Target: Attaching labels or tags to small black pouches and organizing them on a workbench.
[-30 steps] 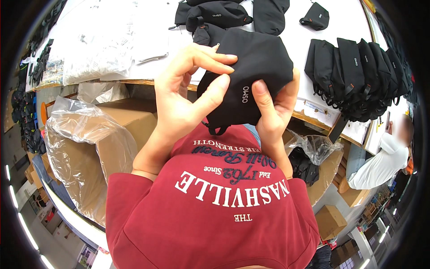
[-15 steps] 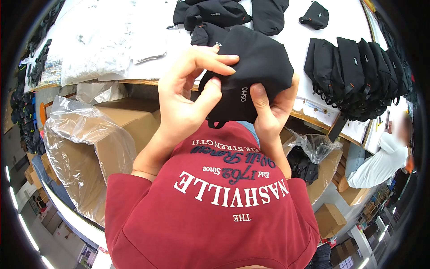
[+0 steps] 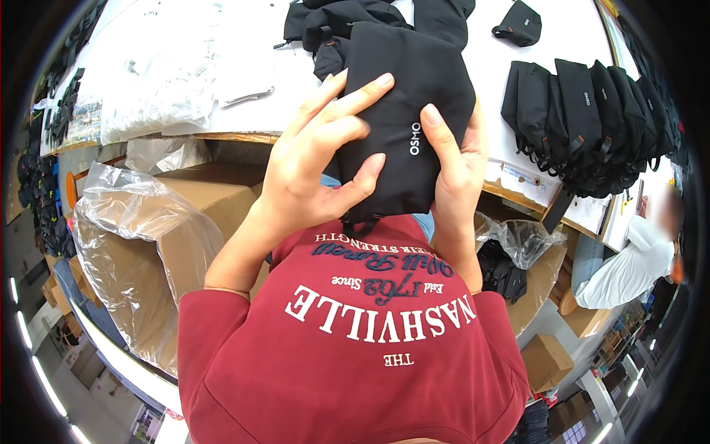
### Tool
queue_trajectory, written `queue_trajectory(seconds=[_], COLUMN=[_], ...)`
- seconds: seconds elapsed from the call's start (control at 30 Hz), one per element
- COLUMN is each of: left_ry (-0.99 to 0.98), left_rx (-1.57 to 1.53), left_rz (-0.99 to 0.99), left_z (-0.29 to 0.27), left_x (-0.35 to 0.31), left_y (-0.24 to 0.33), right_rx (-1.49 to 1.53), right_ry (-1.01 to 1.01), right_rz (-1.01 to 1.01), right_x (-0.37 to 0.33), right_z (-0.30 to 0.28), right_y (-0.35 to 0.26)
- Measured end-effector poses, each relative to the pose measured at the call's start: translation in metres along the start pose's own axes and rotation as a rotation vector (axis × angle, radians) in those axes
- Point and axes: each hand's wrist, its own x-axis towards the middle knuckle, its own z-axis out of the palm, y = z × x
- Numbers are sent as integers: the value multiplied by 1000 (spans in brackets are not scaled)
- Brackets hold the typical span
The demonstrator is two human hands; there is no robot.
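A black fabric pouch (image 3: 410, 70) with pale lettering on its face is held up in front of my chest, above the table's near edge. My right hand (image 3: 455, 166) grips its right side, thumb on the face and the other fingers partly hidden behind. At the left side my left hand (image 3: 318, 148) has curved fingers against the pouch, with the index fingertip high on the face and the thumb lower down. A small black loop and strap (image 3: 360, 224) hang at the pouch's lower end.
More black pouches (image 3: 340, 18) lie at the back of the white table (image 3: 288, 96). A row of them (image 3: 584, 118) stands at right, a small one (image 3: 519, 26) behind. Plastic-lined cardboard boxes (image 3: 192, 229) stand below the edge. Another person (image 3: 629, 266) sits at far right.
The pouch has become flatter and longer-looking, its lower end a little lower. My left thumb has moved down and right along the face; my right thumb has shifted up.
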Motion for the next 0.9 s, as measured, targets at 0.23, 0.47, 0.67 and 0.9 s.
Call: queue_trajectory(seconds=[0.23, 0.47, 0.67, 0.9], left_ry=[-61, -65, 0, -18], left_rx=[133, 115, 45, 73], left_rz=[-40, -76, -68, -75], left_z=[-4, -1, 1, -2], left_x=[-2, -4, -11, -15], left_y=[1, 1, -3, -5], right_rx=[-57, 14, -16, -77], right_ry=[-67, -51, -60, -90], right_rz=[-32, 67, 91, 79], right_x=[3, 1, 0, 0], right_z=[-3, 0, 1, 1], right_y=[1, -1, -1, 2])
